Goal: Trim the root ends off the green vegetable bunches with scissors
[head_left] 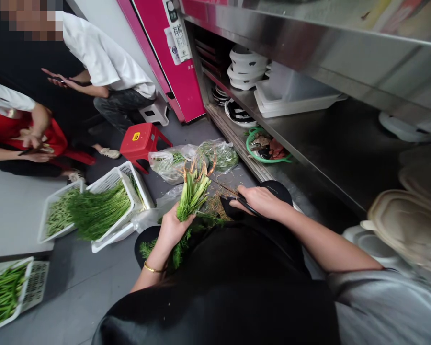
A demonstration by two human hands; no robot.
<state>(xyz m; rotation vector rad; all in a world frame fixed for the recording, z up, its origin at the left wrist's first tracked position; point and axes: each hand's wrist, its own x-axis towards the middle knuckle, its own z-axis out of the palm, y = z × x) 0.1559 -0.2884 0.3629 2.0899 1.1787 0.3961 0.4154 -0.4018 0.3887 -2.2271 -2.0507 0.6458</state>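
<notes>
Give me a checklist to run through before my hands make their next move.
1. Bunch of greens secured: ok; the left hand is closed around its stems.
2. Black-handled cutting tool in hand: ok; the right hand grips it.
3. Left hand away from the blade: ok; it holds the bunch lower down, while the blade points toward the upper end.
4. Bunch free of roots: not ok; brownish roots stick out at its upper end.
5. Blade touching the bunch: cannot tell; the tip is too fine to judge.
6. Area below free of scraps: not ok; brown bits lie there.
</notes>
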